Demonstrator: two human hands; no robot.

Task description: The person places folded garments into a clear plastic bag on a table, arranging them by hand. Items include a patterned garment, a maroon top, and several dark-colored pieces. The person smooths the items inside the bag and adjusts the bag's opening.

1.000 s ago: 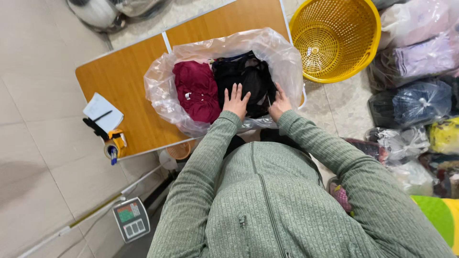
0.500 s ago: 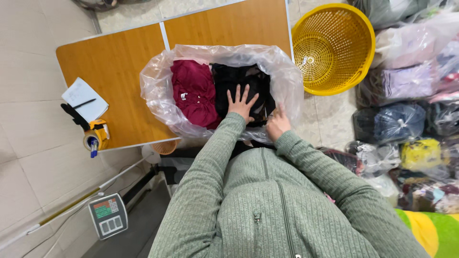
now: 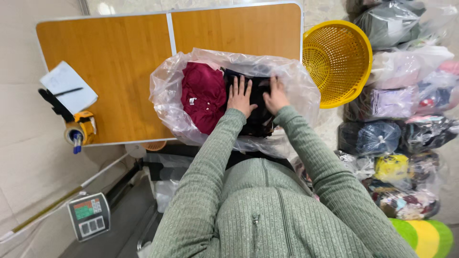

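The wooden tabletop (image 3: 119,62) carries a clear bag (image 3: 165,95) of clothes, a notepad (image 3: 69,88) with pen (image 3: 68,91), and a tape dispenser (image 3: 80,131).

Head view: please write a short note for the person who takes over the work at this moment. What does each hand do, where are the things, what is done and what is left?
Left hand: flat, fingers spread, on the black clothes.
Right hand: flat on the same black pile, at its right side. Neither hand grips anything.
Things: clear bag lies open on the table; maroon clothes fill its left half, black clothes its right half.
Done: both piles are inside the bag.
Left: bag is not closed. Tape dispenser sits untouched at the table's left edge.
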